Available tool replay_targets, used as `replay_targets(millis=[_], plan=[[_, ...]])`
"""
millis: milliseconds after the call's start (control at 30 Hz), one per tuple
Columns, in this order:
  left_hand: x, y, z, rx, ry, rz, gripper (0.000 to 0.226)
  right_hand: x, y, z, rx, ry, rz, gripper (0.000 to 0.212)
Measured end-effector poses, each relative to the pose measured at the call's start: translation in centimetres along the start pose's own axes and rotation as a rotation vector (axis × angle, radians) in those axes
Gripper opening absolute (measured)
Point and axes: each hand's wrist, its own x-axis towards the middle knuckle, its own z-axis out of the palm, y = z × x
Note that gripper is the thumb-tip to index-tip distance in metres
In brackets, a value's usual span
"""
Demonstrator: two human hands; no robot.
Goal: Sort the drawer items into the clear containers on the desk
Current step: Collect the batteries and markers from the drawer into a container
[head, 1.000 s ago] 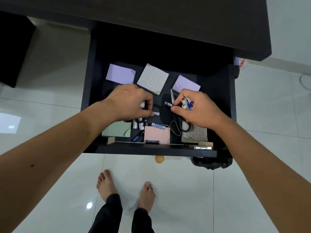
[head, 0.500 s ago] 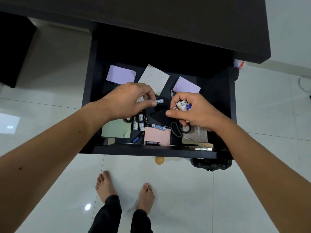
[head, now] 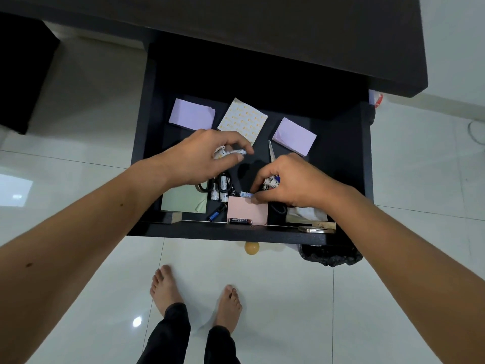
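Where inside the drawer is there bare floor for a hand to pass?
Bare: the strip right of the right purple pad along the drawer wall, and the dark back. Crowded: the front, with batteries, pink pad, green pad, and both hands.

The black drawer [head: 341, 164] is pulled open under the worktop. At its back lie two lilac pads [head: 191, 117] and, between them, a white pad with yellow dots [head: 242, 119]. A green pad [head: 181, 199] lies front left and a pink pad [head: 245, 210] front centre, with a black battery [head: 240, 220] at its near edge. Several white batteries [head: 219, 191] lie beside the green pad, a blue-tipped one [head: 217, 212] nearer the front. Scissors [head: 271, 153] point toward the back, their handles mostly hidden. More batteries are bunched in the left hand [head: 199, 156] and right hand [head: 291, 179].
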Motion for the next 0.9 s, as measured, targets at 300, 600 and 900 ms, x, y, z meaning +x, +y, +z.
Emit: replay_targets(millis=[300, 600, 900], plan=[[0.1, 0.3, 0.4, -0.029, 0.043, -0.014, 0.021, -0.9, 1.6, 0.0, 0.354, 0.063, 0.067, 0.013], [0.1, 0.2, 0.1, 0.020, -0.001, -0.006, 0.029, -0.4, 1.7, 0.2, 0.274, 0.104, 0.026, 0.014], [-1.0, -0.3, -0.9, 0.188, -0.157, -0.025, 0.030, 0.9, 1.7, 1.1, -0.159, 0.108, -0.066, 0.018]])
